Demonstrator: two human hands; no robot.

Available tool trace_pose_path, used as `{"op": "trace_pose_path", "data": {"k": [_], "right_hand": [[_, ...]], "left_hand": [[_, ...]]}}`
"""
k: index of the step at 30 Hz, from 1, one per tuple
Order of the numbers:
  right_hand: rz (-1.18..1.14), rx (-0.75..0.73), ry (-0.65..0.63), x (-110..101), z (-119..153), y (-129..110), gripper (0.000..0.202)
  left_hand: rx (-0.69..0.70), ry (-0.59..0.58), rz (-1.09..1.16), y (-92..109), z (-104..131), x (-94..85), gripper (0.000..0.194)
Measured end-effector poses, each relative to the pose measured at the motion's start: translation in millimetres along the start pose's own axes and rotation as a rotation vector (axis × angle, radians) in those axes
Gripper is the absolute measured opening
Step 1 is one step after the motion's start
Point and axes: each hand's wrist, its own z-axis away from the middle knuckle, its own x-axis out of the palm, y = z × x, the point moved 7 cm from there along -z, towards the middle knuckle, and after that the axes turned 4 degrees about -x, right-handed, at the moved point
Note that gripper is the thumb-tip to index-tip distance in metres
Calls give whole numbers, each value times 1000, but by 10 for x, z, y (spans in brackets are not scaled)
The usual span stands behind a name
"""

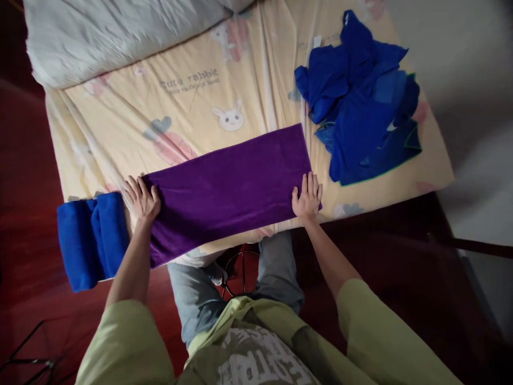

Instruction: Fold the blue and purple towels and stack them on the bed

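Observation:
A purple towel [228, 184] lies spread out as a long rectangle along the near edge of the bed, its lower left corner hanging past the edge. My left hand [142, 199] rests on the towel's left end, fingers spread, partly on the sheet. At the right end, my right hand [308, 195] lies flat on the towel with its fingers stretched out. Just left of my left hand are blue rolled towels [91, 238], side by side at the bed's edge.
The bed has a cream sheet [248, 85] with rabbit and carrot prints. A crumpled heap of blue cloths [360, 107] lies at the right. A white quilt [120, 35] covers the far left. Below is a dark red floor [28, 224], with a black metal frame [32, 359] at lower left.

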Motion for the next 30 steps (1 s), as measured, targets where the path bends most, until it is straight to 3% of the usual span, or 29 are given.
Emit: {"op": "trace_pose_path", "data": {"k": [2, 5, 8, 11, 14, 17, 19, 21, 24, 26, 30], "right_hand": [[7, -3, -4, 3, 13, -13, 63], [-1, 4, 1, -4, 40, -29, 63], [-34, 12, 4, -61, 45, -60, 63], [-88, 23, 1, -232, 51, -152, 62], [-203, -50, 47, -514, 265, -413, 56], [-429, -205, 99, -704, 915, -775, 47], [-597, -229, 134, -708, 1531, -909, 42], [-709, -157, 162, -626, 2133, -911, 39], [-809, -178, 41, -460, 2734, -930, 36], [-824, -191, -43, -418, 2877, -918, 33], [-785, -197, -91, -480, 2831, -906, 30]], "left_hand": [[90, 28, 5, 150, 463, -90, 68], [232, 9, 22, 342, 1429, -113, 64], [369, -97, 66, 538, 2396, 42, 53], [549, -273, 123, 873, 3006, 279, 45], [638, -330, 154, 1268, 3107, 377, 42], [663, -288, 143, 1613, 2936, 368, 42], [667, -259, 92, 1768, 2819, 383, 41], [677, -249, 36, 1867, 2750, 429, 37], [704, -260, -31, 1946, 2728, 511, 30], [723, -270, -98, 1976, 2735, 556, 29], [734, -269, -185, 2021, 2731, 599, 33]]}}
